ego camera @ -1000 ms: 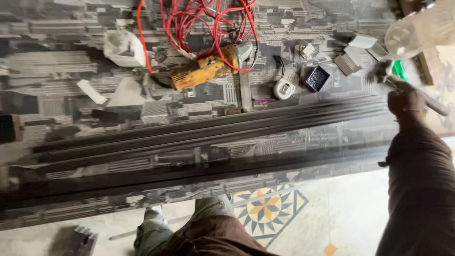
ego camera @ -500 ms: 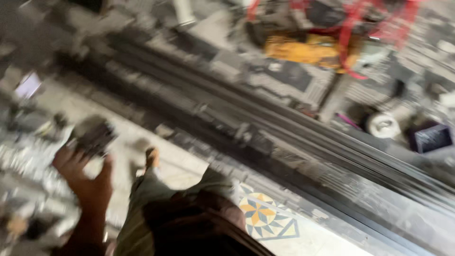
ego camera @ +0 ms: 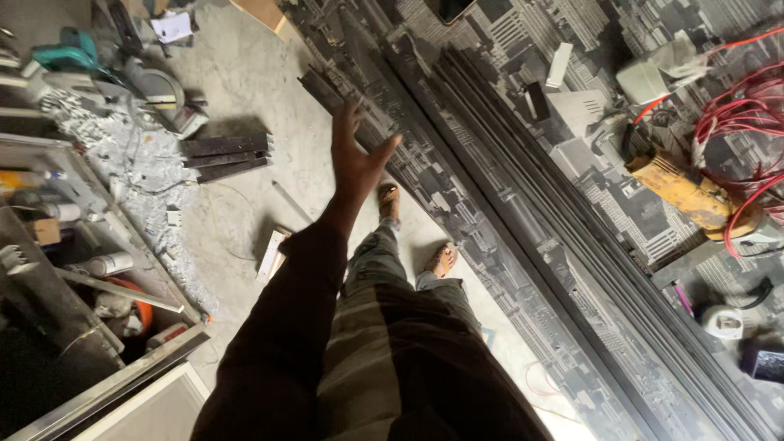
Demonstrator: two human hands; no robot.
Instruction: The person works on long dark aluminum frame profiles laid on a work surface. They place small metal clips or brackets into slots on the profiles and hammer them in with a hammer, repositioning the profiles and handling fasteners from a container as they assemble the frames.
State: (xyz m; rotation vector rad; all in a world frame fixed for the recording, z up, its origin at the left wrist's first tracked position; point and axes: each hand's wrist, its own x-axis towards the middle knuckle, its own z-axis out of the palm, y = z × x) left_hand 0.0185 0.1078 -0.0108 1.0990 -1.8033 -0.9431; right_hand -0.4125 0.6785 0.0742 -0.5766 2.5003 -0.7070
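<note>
My left hand [ego camera: 356,157] is stretched out in front of me with its fingers spread and nothing in it. It hovers over the concrete floor, just short of the near edge of a long workbench [ego camera: 457,204] covered in a grey city-print sheet. Long dark metal profiles [ego camera: 572,245] lie in a bundle along the bench. The cut end of a dark profile [ego camera: 320,86] sticks out just beyond my fingertips. My dark sleeve runs down to the lower left. My sandalled feet [ego camera: 389,198] stand by the bench. My right hand is out of view.
Short dark profile offcuts [ego camera: 224,155] lie on the floor to the left, near a chop saw [ego camera: 157,91] and a heap of metal shavings [ego camera: 139,171]. On the bench are a yellow angle grinder [ego camera: 684,192] and red cables [ego camera: 751,90]. Shelving with cans stands at the far left.
The view has swung left from the bench toward the floor and saw. My left arm has risen and stretched forward with the fingers spread. My right hand has left the view.
</note>
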